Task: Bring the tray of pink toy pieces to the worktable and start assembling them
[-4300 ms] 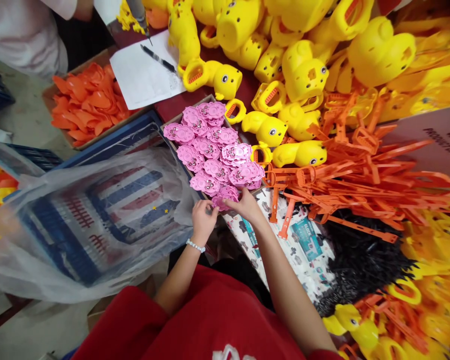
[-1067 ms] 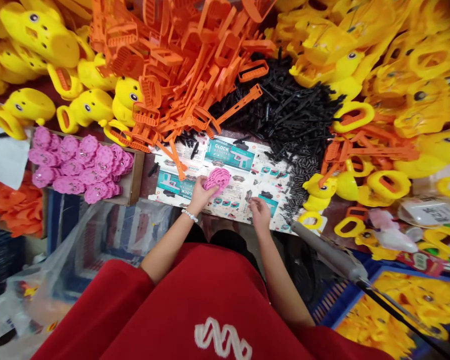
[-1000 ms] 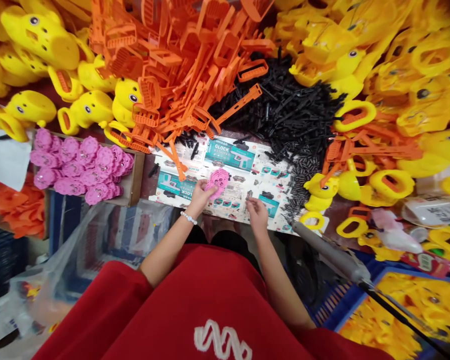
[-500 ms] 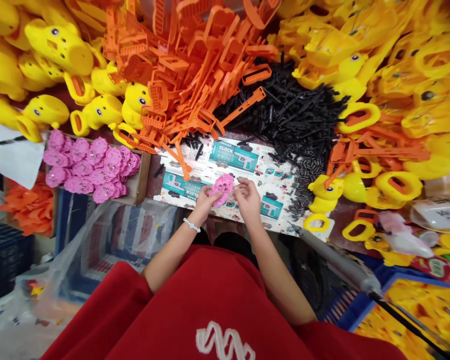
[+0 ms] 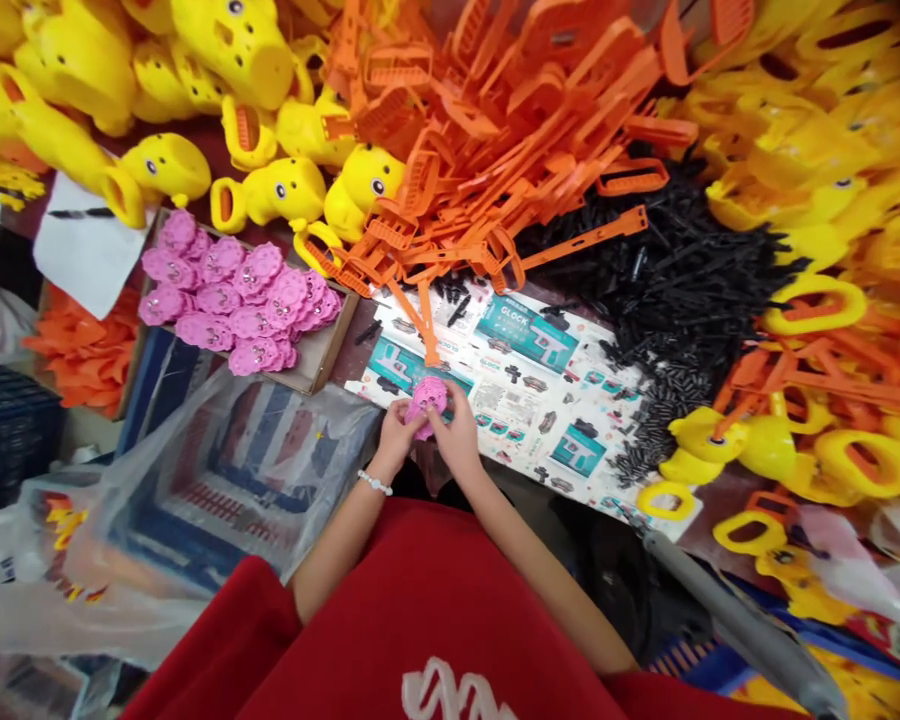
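Both hands meet at the near edge of the printed cardboard sheet [image 5: 525, 385]. My left hand [image 5: 396, 438] grips a pink flower-shaped plastic piece [image 5: 427, 394] from the left. My right hand [image 5: 457, 440] closes on the same piece from the right, fingers on its upper face. A shallow cardboard tray [image 5: 322, 355] with several more pink pieces [image 5: 232, 300] lies to the left of my hands.
Orange plastic levers [image 5: 510, 160] are heaped behind the sheet, black pins [image 5: 675, 290] to its right, yellow duck shells [image 5: 270, 190] all around. A blue crate under a clear bag [image 5: 217, 470] stands at lower left. A grey power tool [image 5: 727, 620] hangs at lower right.
I took a pink piece from the tray and carried it to the printed sheet. My right hand left a small part on the sheet and joined the left on the pink piece.
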Tool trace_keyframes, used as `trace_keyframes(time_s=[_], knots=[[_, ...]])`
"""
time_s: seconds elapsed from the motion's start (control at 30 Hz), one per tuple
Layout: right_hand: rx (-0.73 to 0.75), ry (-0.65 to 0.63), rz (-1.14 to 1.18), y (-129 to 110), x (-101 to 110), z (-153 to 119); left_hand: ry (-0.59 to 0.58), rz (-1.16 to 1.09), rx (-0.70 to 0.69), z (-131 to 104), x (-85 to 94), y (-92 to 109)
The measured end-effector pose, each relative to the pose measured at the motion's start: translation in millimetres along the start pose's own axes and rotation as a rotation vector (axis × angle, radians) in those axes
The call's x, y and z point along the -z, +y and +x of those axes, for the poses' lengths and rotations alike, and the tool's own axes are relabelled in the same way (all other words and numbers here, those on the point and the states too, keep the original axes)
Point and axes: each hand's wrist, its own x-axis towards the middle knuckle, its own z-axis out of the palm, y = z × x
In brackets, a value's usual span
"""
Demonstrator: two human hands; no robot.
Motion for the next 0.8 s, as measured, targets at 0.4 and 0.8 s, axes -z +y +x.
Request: trace_keyframes(time_s=[0.4,0.8], knots=[[0.086,0.011,-0.101,-32.6,-63.4,64.0,0.045,0.296,-0.266,64.0,37.9,53.0],[0.106,0.031,-0.153,-34.1,-70.6,59.4,0.129,0.747,-0.632,46.7,38.3,58.0]])
